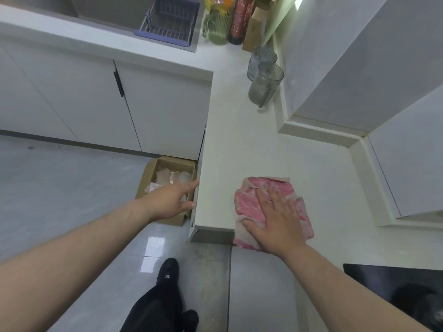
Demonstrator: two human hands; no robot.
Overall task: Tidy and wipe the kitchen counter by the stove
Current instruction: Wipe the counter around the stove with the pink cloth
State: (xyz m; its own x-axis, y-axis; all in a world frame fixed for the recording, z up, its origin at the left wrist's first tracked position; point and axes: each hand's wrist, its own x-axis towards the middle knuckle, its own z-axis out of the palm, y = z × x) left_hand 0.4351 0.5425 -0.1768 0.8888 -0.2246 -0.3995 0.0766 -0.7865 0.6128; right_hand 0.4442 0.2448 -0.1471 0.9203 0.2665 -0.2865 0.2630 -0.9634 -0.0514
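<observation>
Currently I see the right hand lying flat, fingers straight and spread, pressing down on the crumpled pink and beige cloth. The cloth sits on the white stone counter near its front corner, and its near edge hangs slightly over the counter's lip. The left hand reaches to the counter's side edge with its fingers extended and holding nothing, fingertips and thumb touching that edge. Below that hand, an open brown cardboard box of paper scraps stands on the grey floor against the cabinet. The glossy black stove top lies just right of my right forearm. Further back on the counter, well apart from the cloth, two ribbed grey glass tumblers stand touching by the wall, with a green ribbed glass jug and a dark red-labelled bottle in the corner beyond
</observation>
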